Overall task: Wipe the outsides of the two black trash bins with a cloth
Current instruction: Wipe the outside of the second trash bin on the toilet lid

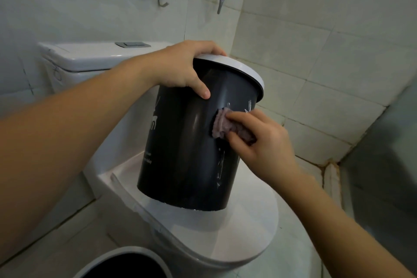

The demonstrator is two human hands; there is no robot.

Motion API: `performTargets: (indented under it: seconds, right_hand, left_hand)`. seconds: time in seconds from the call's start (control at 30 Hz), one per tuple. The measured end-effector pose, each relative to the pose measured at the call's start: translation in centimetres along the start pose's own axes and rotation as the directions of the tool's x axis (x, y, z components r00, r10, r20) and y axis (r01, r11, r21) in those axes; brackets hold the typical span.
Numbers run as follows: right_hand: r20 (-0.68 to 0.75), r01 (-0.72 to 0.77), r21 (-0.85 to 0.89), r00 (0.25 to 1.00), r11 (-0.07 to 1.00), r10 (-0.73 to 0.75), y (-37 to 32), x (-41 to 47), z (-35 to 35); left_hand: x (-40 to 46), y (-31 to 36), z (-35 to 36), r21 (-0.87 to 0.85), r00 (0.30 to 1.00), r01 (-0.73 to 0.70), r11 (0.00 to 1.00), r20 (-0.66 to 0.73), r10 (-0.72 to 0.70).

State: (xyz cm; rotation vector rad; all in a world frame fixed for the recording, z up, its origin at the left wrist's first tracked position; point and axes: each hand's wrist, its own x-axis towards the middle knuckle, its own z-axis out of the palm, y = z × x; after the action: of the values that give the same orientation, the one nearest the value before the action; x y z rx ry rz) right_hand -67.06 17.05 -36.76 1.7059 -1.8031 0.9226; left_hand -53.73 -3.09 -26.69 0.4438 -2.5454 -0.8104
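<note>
— Where is the bin you clean?

— The black trash bin (191,142) stands tilted on the closed toilet lid (243,221). Your left hand (180,67) grips its white rim (246,70); your right hand (259,140) pinches the purple cloth (222,125) against the side.

— How much is left?

— I think much: streaks show on this side, and the second bin (126,264) waits on the floor.

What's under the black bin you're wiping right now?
The black bin stands tilted on the closed toilet lid, steadied by the left hand while the right hand presses the cloth. The contact patch under its base is hidden.
</note>
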Motion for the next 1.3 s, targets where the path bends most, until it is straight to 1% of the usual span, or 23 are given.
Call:
performTargets:
  seconds: [0.07, 0.17, 0.23, 0.33, 0.43, 0.6, 0.77, 0.87, 0.97, 1.13, 1.17, 1.27, 1.3]
  right_hand:
    - [0.026, 0.035, 0.018, 0.999, 0.999, -0.035, -0.2, -0.8, 0.0]
    - [0.133, 0.147, 0.041, 0.98, 0.988, -0.151, -0.5, -3.2, 0.3]
    - [0.146, 0.158, 0.045, 0.976, 0.986, -0.163, -0.5, -3.8, 0.4]
    - [0.094, 0.093, 0.044, 0.991, 0.995, -0.096, -0.4, -2.3, 0.1]
    - [0.006, 0.008, 0.003, 1.0, 1.0, -0.008, -0.3, 0.8, -0.3]
    - [-0.106, -0.145, 0.02, 0.984, 0.989, 0.146, 0.4, 4.7, -0.8]
    - [-0.057, -0.061, 0.019, 0.996, 0.998, 0.062, -0.1, 5.6, -1.0]
    - [-0.089, -0.111, 0.044, 0.989, 0.993, 0.114, 0.7, 5.7, -1.3]
    - [-0.085, -0.177, 0.043, 0.98, 0.983, 0.181, 1.5, 5.6, -1.5]
    - [-0.085, -0.175, 0.036, 0.981, 0.984, 0.177, 1.4, 5.2, -1.3]
    - [-0.081, -0.172, 0.039, 0.981, 0.984, 0.175, 1.4, 5.1, -1.3]
    - [-0.082, -0.168, 0.041, 0.982, 0.985, 0.171, 1.6, 5.0, -1.1]
    - [-0.081, -0.175, 0.042, 0.981, 0.984, 0.177, 1.7, 4.9, -1.0]
  left_hand:
    - [-0.1, -0.1, 0.0, 0.007, 1.0, -0.006, 1.0, -0.009, 0.006]
    - [-0.4, -0.3, -0.3, -0.005, 1.0, 0.001, 1.0, -0.013, -0.001]
    - [-0.5, -0.3, -0.3, -0.003, 1.0, 0.007, 1.0, -0.009, -0.007]
    - [-0.6, -0.1, -0.1, 0.017, 1.0, 0.014, 1.0, -0.014, -0.014]
    - [-0.6, 0.3, 0.2, 0.035, 1.0, 0.017, 0.999, -0.009, -0.016]
    - [-0.8, 0.8, 0.3, 0.071, 1.0, -0.008, 0.997, -0.001, 0.008]
    - [-0.7, 0.9, 0.5, 0.095, 0.999, -0.035, 0.995, 0.003, 0.035]
    - [-0.9, 0.8, 0.3, 0.092, 1.0, -0.022, 0.996, -0.007, 0.022]
    - [-1.0, 0.4, -0.1, 0.07, 1.0, -0.011, 0.997, -0.011, 0.011]
    - [-1.1, 0.6, -0.4, 0.071, 1.0, -0.005, 0.997, -0.005, 0.005]
    - [-1.1, 0.9, -0.3, 0.101, 1.0, -0.009, 0.995, -0.015, 0.011]
    - [-0.7, 2.0, 0.1, 0.272, 0.994, -0.061, 0.96, -0.068, 0.082]
    - [-0.6, 2.3, 0.2, 0.286, 0.994, -0.068, 0.956, -0.06, 0.088]
